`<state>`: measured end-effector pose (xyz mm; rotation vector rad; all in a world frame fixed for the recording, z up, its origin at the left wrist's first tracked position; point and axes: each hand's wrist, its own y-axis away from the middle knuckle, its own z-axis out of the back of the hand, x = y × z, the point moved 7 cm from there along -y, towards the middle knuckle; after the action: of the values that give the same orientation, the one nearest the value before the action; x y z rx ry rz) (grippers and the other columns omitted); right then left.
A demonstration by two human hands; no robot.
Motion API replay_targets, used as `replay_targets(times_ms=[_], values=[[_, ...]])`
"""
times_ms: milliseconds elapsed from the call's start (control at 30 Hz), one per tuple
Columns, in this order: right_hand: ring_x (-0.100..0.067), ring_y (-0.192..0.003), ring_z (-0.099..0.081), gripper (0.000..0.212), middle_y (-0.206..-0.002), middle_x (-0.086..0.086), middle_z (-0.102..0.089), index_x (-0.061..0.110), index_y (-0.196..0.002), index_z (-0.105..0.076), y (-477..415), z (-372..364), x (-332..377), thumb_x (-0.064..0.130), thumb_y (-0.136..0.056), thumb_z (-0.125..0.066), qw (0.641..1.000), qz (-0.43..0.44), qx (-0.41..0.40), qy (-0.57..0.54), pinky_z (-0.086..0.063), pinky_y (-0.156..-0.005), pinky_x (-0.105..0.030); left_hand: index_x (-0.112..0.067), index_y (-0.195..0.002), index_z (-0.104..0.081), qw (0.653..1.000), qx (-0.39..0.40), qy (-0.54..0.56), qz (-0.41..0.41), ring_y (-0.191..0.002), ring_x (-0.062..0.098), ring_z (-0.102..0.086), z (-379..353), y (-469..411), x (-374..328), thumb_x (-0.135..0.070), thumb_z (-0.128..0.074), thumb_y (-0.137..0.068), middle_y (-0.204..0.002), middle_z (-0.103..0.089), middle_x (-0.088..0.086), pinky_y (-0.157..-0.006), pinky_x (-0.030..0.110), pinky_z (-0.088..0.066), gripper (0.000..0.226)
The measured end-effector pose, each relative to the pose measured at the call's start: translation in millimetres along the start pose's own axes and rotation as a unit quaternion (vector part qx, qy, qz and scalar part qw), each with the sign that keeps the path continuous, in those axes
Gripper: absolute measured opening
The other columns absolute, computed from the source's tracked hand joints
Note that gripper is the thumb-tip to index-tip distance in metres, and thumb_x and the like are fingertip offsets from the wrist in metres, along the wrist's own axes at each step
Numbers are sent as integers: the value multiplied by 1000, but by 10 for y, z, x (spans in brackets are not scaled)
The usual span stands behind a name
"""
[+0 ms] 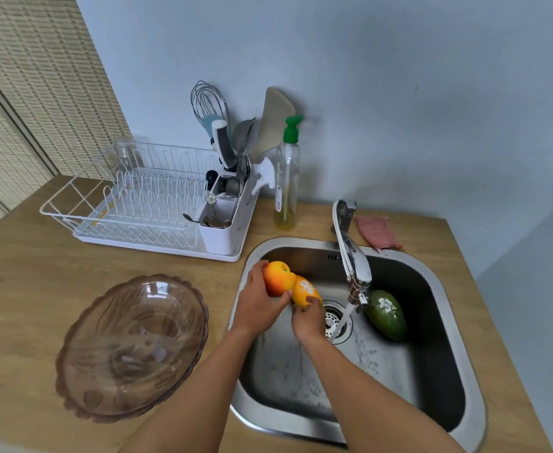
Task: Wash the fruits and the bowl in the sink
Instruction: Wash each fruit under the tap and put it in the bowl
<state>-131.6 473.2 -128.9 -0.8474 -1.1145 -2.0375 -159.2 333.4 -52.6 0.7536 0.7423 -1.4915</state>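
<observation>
Rinsing looks underway: left hand (256, 305) grips peach (276, 278), right hand (307, 320) grips orange (304, 291), over sink (440, 277) at drain's (331, 313) ten o'clock. Green fruit (387, 316) lies at three. Bowl (131, 348) on counter (23, 289) seems unwashed.

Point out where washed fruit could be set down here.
Bare counter lies between the dish rack and the glass bowl, and right of the sink in front of the pink cloth. The back edge by soap bottle and faucet is crowded.
</observation>
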Motion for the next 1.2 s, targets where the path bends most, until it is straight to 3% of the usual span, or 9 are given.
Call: replay_targets(times_ms=[67,233,433,600,767,833,933,1033,1200], values=[[-38,-125,-47,53,-144,-18,-36,8,-144,-35,-90,46,8,21,-96,-53,999,-18,-34,2,-43,-98,-41,-22,-147,-30,1000,13,-14,-8,-126,21,-50,2,-70,6,-37,-77,-78,-146,-40,2,-101,34,-46,85],[-36,-139,-28,70,-155,-16,-18,11,-149,-22,-254,-16,9,22,-92,-60,996,-36,-63,61,-32,-108,-40,-22,-149,-30,999,29,-21,-13,-127,21,-50,-66,-182,95,-40,-75,-79,-147,-41,2,-101,31,-44,85],[-35,-147,-4,87,-162,-10,-1,17,-153,-6,-462,-168,-133,30,-89,-63,988,-46,-46,142,-19,-116,-46,-22,-150,-29,998,63,-22,-19,-132,19,-47,-193,-281,132,-41,-74,-81,-150,-41,1,-104,28,-40,84],[-39,-138,-27,94,-154,-16,-21,18,-152,-11,-547,-155,-246,35,-83,-71,982,-87,-75,149,-28,-111,-45,-23,-148,-31,998,59,-19,-20,-131,17,-47,-153,-341,221,-44,-75,-79,-149,-42,0,-101,23,-39,84],[-40,-128,-36,78,-141,-17,-32,13,-139,-32,-549,-210,-297,42,-79,-73,975,-137,-84,155,-35,-103,-44,-25,-148,-32,999,46,5,9,-129,17,-48,-107,-332,289,-45,-75,-79,-147,-44,0,-105,33,-44,84],[-41,-126,-43,73,-138,-19,-43,7,-133,-36,-581,-215,-315,41,-79,-73,979,-142,-80,125,-40,-101,-45,-25,-148,-32,999,50,7,11,-128,17,-48,-103,-300,293,-44,-75,-79,-146,-44,0,-106,34,-44,84],[-40,-107,-61,62,-120,-23,-60,2,-117,-45,-544,-231,-257,35,-75,-76,991,-102,-87,24,-52,-89,-48,-24,-148,-32,999,44,3,12,-129,17,-47,-76,-278,264,-42,-76,-78,-147,-44,0,-108,35,-41,84],[-40,-102,-62,63,-120,-22,-55,2,-116,-47,-392,-150,-116,32,-71,-80,992,-59,-102,-37,-53,-80,-45,-25,-145,-35,999,36,11,22,-127,17,-50,-47,-252,217,-43,-76,-77,-144,-46,-1,-106,37,-43,81],[-38,-103,-57,66,-124,-16,-44,15,-118,-44,-124,-42,114,30,-66,-83,995,33,-89,-17,-52,-86,-47,-28,-136,-44,998,-7,31,46,-109,13,-56,171,-120,113,-51,-71,-79,-123,-56,-9,-91,29,-47,67]])
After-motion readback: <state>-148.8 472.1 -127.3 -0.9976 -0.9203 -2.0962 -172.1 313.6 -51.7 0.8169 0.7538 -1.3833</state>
